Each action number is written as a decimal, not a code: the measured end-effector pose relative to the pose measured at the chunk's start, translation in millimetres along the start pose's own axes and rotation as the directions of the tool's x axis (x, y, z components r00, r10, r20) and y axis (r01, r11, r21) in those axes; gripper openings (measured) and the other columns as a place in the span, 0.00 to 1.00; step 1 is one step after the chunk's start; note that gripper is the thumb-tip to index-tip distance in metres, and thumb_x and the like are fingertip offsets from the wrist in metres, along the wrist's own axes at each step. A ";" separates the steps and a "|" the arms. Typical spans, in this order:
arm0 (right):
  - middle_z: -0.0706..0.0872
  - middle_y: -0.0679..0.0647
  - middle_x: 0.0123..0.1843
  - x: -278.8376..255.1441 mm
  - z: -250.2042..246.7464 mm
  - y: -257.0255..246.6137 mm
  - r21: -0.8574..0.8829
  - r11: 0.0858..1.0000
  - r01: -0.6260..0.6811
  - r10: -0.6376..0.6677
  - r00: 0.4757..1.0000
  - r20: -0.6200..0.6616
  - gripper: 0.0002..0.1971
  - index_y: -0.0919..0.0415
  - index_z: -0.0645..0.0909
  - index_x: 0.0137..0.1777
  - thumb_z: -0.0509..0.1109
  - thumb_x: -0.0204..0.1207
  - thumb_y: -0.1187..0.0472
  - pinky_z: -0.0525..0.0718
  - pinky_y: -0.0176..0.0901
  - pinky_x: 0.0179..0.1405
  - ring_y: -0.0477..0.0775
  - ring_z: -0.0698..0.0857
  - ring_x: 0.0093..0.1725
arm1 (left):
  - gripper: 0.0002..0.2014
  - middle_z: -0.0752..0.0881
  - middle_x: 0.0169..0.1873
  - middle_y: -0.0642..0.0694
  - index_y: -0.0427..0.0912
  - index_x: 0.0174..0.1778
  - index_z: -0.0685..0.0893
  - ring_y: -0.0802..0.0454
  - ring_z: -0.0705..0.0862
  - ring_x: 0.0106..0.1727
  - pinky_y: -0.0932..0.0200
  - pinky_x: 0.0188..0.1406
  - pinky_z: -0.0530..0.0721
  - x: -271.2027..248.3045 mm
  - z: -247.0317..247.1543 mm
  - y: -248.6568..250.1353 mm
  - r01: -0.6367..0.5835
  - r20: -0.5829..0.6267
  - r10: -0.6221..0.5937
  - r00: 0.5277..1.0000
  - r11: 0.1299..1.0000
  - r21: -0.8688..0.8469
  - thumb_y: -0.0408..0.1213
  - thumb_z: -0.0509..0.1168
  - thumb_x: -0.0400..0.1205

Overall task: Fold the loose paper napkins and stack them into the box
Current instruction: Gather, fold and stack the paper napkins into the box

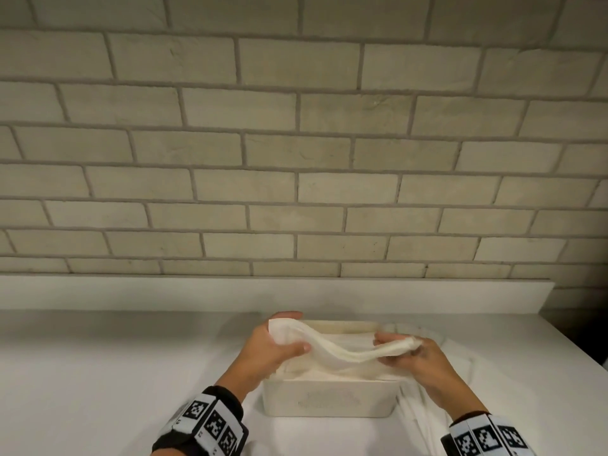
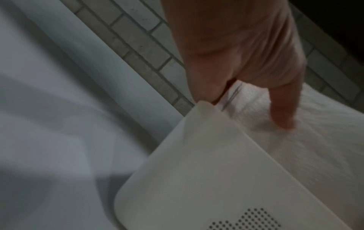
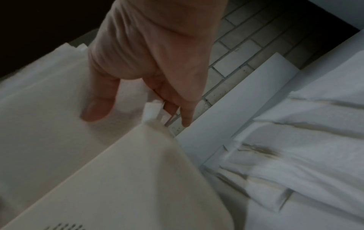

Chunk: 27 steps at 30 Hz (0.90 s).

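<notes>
1. The box (image 1: 325,401) is the landmark: a cream, rounded container on the white counter (image 1: 115,363), its long side facing the person and a dotted pattern on that wall.
2. A folded napkin (image 1: 339,348) hangs just above the box's open top, sagging in the middle and stretched from the box's left end to its right end.
3. The left hand (image 1: 269,347) holds the napkin's left end over the box's left end; the thumb lies on top of the paper and the fingers curl behind it, pinching narrowly.
4. The right hand (image 1: 418,353) grips the napkin's right end over the box's right end, with thumb and fingers closed on the bunched paper.
5. From the left wrist, a finger (image 2: 283,112) presses down onto the white paper inside the box, just past the rim.
6. From the right wrist, the thumb (image 3: 100,105) rests on paper above the box's corner.
7. Loose napkins (image 3: 307,147) lie crumpled on the counter, touching the box's right side.
8. A brick wall (image 1: 296,143) rises behind the box, beyond a low white ledge (image 1: 230,291).
9. Both wrists wear black bands with square printed markers (image 1: 210,422).
</notes>
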State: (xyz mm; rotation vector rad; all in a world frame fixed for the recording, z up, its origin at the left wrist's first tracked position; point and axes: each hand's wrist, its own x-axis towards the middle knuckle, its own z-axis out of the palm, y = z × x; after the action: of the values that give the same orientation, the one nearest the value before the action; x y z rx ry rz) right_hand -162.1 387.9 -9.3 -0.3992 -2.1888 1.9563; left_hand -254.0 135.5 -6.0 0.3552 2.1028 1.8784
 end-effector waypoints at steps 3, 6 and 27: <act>0.91 0.57 0.43 1.6 5.3 -8.1 0.036 0.999 0.004 0.002 0.985 -0.171 0.04 0.58 0.87 0.38 0.79 0.67 0.64 0.85 0.46 0.46 0.57 0.89 0.45 | 0.10 0.90 0.46 0.41 0.38 0.53 0.86 0.44 0.89 0.49 0.52 0.47 0.87 3.4 3.3 4.8 0.011 -0.148 -0.017 0.989 0.999 -0.039 0.34 0.73 0.76; 0.91 0.55 0.42 2.7 4.2 -15.6 0.040 0.998 0.046 -0.039 0.987 -0.158 0.08 0.58 0.87 0.41 0.79 0.66 0.69 0.85 0.43 0.43 0.55 0.89 0.43 | 0.08 0.90 0.46 0.42 0.42 0.50 0.86 0.44 0.88 0.51 0.57 0.47 0.86 3.7 1.8 11.1 -0.040 -0.149 0.020 0.989 0.991 -0.128 0.29 0.71 0.77; 0.89 0.56 0.45 11.2 23.8 -23.5 0.110 0.993 0.038 -0.038 0.999 -0.007 0.24 0.54 0.83 0.47 0.78 0.59 0.81 0.88 0.42 0.37 0.56 0.87 0.45 | 0.08 0.91 0.45 0.42 0.39 0.46 0.87 0.47 0.90 0.49 0.50 0.57 0.86 7.6 -8.0 12.3 0.036 0.052 -0.034 0.998 0.998 -0.047 0.25 0.72 0.74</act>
State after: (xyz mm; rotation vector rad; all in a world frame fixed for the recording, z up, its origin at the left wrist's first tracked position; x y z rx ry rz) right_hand -181.9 366.6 10.7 -0.3422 -2.0581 2.0421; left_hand -264.2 132.4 6.6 0.3489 2.0140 1.8768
